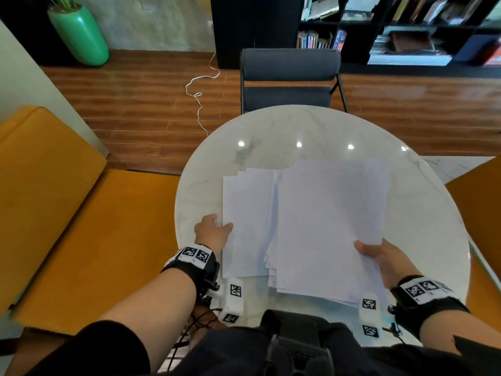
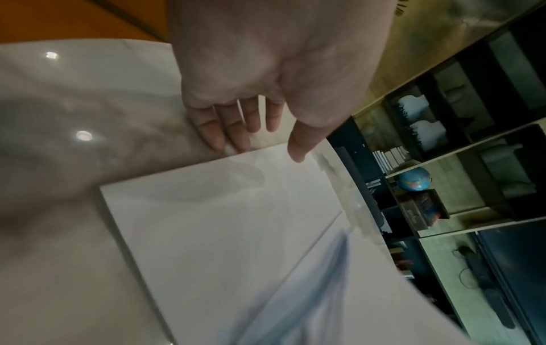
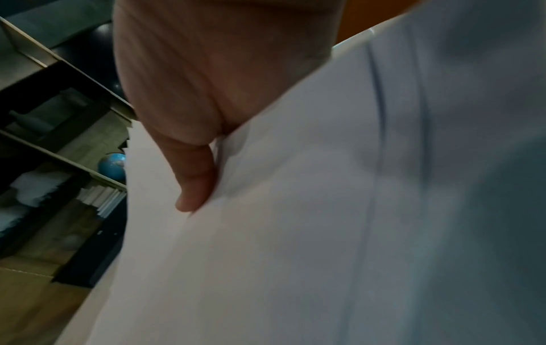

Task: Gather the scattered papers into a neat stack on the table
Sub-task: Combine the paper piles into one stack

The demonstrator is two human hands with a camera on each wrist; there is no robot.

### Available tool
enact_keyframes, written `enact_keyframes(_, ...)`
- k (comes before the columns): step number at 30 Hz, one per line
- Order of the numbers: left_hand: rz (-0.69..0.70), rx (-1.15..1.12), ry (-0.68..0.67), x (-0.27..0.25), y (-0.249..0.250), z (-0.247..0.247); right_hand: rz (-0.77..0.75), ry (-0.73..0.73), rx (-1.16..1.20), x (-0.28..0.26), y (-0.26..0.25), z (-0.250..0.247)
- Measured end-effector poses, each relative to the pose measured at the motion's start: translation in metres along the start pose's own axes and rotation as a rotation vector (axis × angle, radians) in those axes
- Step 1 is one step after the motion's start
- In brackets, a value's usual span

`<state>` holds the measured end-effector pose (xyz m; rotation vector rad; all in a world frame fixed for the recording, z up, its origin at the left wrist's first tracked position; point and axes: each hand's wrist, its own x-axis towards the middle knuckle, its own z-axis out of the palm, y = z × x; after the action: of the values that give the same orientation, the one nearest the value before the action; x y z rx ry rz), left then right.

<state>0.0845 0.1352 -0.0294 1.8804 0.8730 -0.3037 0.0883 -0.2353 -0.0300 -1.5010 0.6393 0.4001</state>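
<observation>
While right hand (image 1: 385,260) pinches papers (image 1: 325,226), left hand (image 1: 212,230) spread at their left edge.

The right hand's (image 1: 385,260) fingers lie hidden beneath the papers (image 1: 329,226); sheet count is perhaps untellable.

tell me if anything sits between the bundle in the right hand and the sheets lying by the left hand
Nothing visible does. The right hand grips a bundle of papers that already overlaps the flat sheets on the table; the left hand is only at their left edge.
</observation>
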Motion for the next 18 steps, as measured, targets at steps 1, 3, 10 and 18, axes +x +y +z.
enact_keyframes(1,-0.028,-0.026,-0.004,0.000,0.001,0.005,0.027,0.019,-0.017,0.003,0.005,-0.007)
enact_keyframes(3,-0.083,-0.105,-0.048,-0.002,0.005,0.013,0.060,0.043,-0.055,0.009,0.014,-0.015)
enact_keyframes(10,-0.043,-0.106,-0.207,-0.009,0.007,0.036,0.080,-0.003,-0.038,0.013,0.013,-0.017)
enact_keyframes(18,0.101,-0.093,-0.126,-0.027,0.012,0.050,0.044,-0.073,-0.097,0.017,0.009,-0.019)
